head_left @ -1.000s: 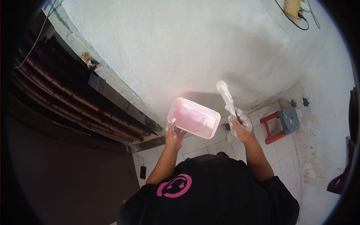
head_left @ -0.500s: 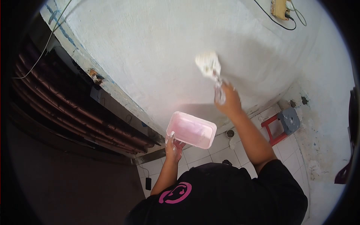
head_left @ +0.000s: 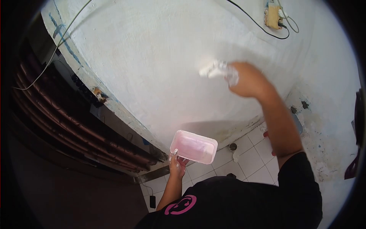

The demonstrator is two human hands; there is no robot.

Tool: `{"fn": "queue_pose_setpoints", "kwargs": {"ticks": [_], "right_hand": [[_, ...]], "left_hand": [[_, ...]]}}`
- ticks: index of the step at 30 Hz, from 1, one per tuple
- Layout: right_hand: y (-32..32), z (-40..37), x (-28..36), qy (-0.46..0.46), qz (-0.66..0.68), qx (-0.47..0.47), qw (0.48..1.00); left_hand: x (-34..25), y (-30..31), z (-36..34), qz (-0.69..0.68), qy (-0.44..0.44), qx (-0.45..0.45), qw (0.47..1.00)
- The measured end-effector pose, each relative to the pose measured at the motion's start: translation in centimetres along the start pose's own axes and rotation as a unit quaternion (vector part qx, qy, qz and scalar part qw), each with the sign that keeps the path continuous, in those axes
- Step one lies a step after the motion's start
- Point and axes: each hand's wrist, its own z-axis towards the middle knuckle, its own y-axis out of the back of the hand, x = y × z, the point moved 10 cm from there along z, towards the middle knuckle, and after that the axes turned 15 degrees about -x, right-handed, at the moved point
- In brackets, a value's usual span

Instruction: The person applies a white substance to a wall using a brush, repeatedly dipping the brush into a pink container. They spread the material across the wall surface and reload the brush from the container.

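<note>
My right hand (head_left: 249,81) is closed round a paintbrush (head_left: 210,71) smeared with white. The brush is blurred by motion and points left, its head overlapping the pale wall (head_left: 148,57) in this view. Lower down, my left hand (head_left: 176,165) grips the near left corner of a pink plastic tray (head_left: 198,136), thumb over the rim and fingers beneath. A whitish-pink film coats the inside of the tray. White smudges show on the fingers of both hands.
An extension socket (head_left: 273,16) with cables hangs at the upper right. Dark reddish curtains (head_left: 76,122) are on the left, beyond the wall's chipped edge. A small can (head_left: 233,147) stands on the tiled floor (head_left: 260,176). My right arm mostly hides a stool (head_left: 299,124).
My right hand has moved up and right, and the paintbrush has swung from pointing up to pointing left. The tray sits lower in view, still in my left hand; the camera view has shifted.
</note>
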Motion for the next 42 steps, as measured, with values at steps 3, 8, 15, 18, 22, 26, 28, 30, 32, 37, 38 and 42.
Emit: {"fn": "queue_pose_setpoints", "kwargs": {"ticks": [3, 8, 15, 18, 22, 26, 28, 30, 32, 37, 38, 42], "right_hand": [[8.4, 3.3, 3.9, 0.077, -0.042, -0.193, 0.977], [9.9, 4.7, 5.0, -0.005, -0.055, -0.202, 0.978], [-13.3, -10.9, -2.9, -0.090, -0.025, 0.046, 0.995], [-16.7, -13.7, -3.8, -0.106, -0.022, 0.122, 0.987], [-15.0, -11.0, -2.0, -0.059, -0.026, 0.250, 0.966], [-4.1, 0.5, 1.8, 0.030, -0.123, 0.132, 0.983], [3.9, 4.8, 6.0, 0.103, -0.148, -0.014, 0.984], [10.0, 7.1, 9.5, 0.116, -0.161, -0.092, 0.976], [13.1, 7.5, 11.0, 0.051, -0.122, -0.122, 0.984], [5.6, 2.7, 6.4, 0.032, -0.105, -0.133, 0.985], [0.5, 0.3, 4.3, -0.011, -0.087, -0.046, 0.995], [-14.4, -11.5, -0.9, -0.087, -0.011, 0.034, 0.996]], "left_hand": [[0.3, -0.2, 0.4, 0.033, -0.004, -0.006, 0.999], [0.2, -0.8, 0.2, 0.063, -0.013, -0.006, 0.998], [-0.4, 0.7, -0.2, 0.005, -0.022, -0.009, 1.000], [-0.6, 0.9, -0.6, -0.008, -0.018, -0.012, 1.000], [-0.6, 1.7, -0.4, -0.030, -0.014, -0.013, 0.999], [-0.3, 1.7, -0.1, -0.038, -0.003, -0.022, 0.999], [-0.2, 1.1, -0.3, -0.016, -0.003, -0.026, 1.000], [0.0, 0.4, 0.0, -0.012, 0.000, -0.027, 1.000], [0.2, 0.6, -0.1, 0.001, 0.005, -0.038, 0.999], [-0.3, -0.4, -0.5, -0.019, -0.011, -0.018, 1.000], [-0.6, -0.1, -0.5, -0.037, -0.020, -0.015, 0.999], [-0.3, 2.8, 0.2, -0.054, -0.019, -0.029, 0.998]]}}
